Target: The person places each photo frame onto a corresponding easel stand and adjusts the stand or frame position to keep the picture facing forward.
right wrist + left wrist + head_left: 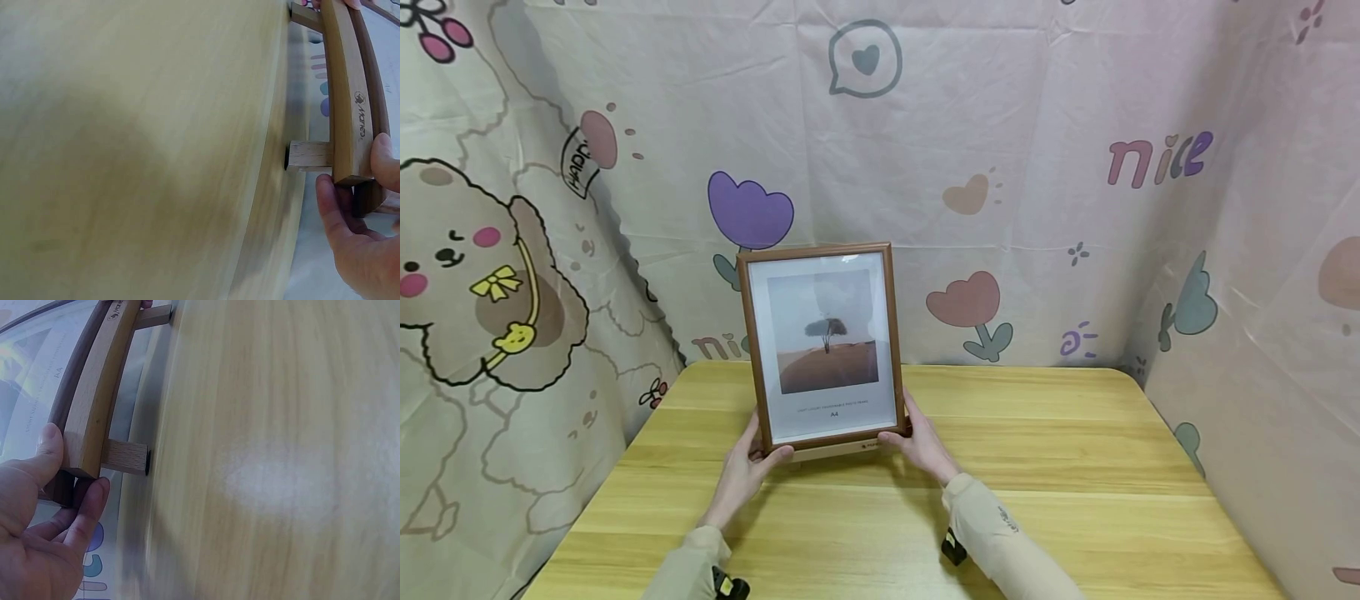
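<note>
A patterned cloth backdrop (865, 150) hangs beyond a wood-grain table (1037, 450), where a person's two hands hold a brown picture frame (898, 350).
From the left, the person's left hand (741, 475) is clamped on the frame's near lower corner, thumb in front and fingers behind; just beside its fingertips is a short leg (125, 456) of a pale wooden stand (350, 106). Between the hands, the frame stands up from them, slightly tilted, showing a tree print (827, 333), with the stand's bar along its bottom edge. The right hand (925, 442) grips the opposite lower corner likewise, a beige sleeve (1007, 533) behind it.
</note>
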Demonstrator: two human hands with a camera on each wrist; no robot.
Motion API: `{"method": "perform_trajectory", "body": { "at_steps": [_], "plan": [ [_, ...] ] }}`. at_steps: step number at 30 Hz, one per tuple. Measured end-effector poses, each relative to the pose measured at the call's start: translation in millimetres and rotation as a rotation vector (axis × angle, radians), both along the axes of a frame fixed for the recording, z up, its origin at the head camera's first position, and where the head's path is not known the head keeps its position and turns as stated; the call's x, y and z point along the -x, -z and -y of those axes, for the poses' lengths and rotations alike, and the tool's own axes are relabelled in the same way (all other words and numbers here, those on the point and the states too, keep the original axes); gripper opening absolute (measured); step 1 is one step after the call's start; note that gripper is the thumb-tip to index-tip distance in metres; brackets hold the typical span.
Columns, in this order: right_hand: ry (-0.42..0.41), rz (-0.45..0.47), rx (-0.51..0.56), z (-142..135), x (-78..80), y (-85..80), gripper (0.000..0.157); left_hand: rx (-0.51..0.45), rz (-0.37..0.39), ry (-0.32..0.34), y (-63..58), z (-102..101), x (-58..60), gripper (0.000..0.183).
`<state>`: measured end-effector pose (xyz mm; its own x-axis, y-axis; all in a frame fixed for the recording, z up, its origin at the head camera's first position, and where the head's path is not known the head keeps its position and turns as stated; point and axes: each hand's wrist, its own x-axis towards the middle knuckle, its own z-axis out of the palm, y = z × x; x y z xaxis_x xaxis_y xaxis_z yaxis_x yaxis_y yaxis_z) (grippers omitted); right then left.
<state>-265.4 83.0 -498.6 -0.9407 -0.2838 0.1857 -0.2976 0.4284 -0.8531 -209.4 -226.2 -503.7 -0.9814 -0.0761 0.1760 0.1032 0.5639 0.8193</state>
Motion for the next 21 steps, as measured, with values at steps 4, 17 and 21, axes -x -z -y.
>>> {"method": "perform_trajectory", "body": {
  "at_steps": [4,17,21],
  "plan": [
    [-0.004,-0.008,-0.003,0.5,0.2,0.2,0.095,-0.015,-0.001,0.0,0.7,0.1,-0.1,0.097],
    [-0.037,-0.077,0.011,-1.1,-2.8,0.8,0.095,-0.03,-0.003,0.004,2.8,-1.1,-1.2,0.096],
    [-0.033,-0.064,0.019,-1.0,-1.8,2.0,0.097,-0.024,-0.001,0.003,2.8,-1.5,-1.4,0.096]
  ]
}}
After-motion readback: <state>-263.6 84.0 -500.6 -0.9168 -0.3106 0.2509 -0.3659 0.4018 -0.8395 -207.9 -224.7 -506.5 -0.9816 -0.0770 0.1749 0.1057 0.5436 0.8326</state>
